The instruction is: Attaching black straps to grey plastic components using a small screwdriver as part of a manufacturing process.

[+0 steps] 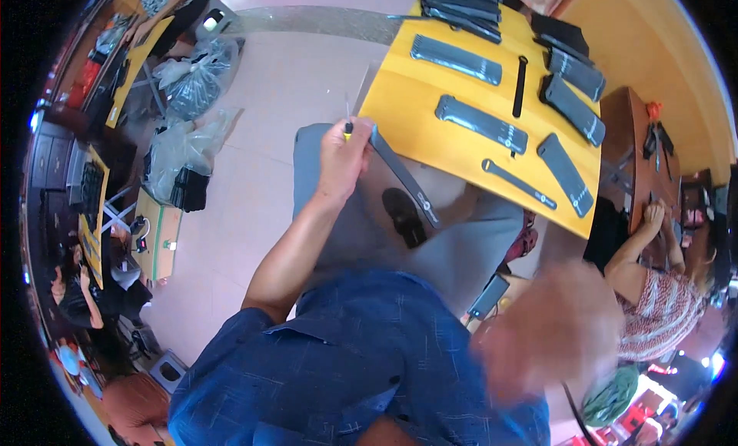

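My left hand (344,158) is closed in front of the yellow table's near left corner. Out of its fist stands a small tool (348,129) with a yellow and black handle and a thin pointed shaft, like a small screwdriver. A flat black strap (403,177) with a pale print near its far end slants from the fingers down over my lap. Close to the camera, above my right side, my right hand (557,331) is raised and smeared by motion. Its fingers cannot be made out, nor whether it holds anything.
On the yellow table (415,127) lie bagged black straps (482,125), a loose strap (519,185), a narrow black strip (520,86) and a stack of dark packs (461,8). A phone (489,296) lies by my right thigh. A person (653,292) sits at right; plastic bags (196,81) stand left.
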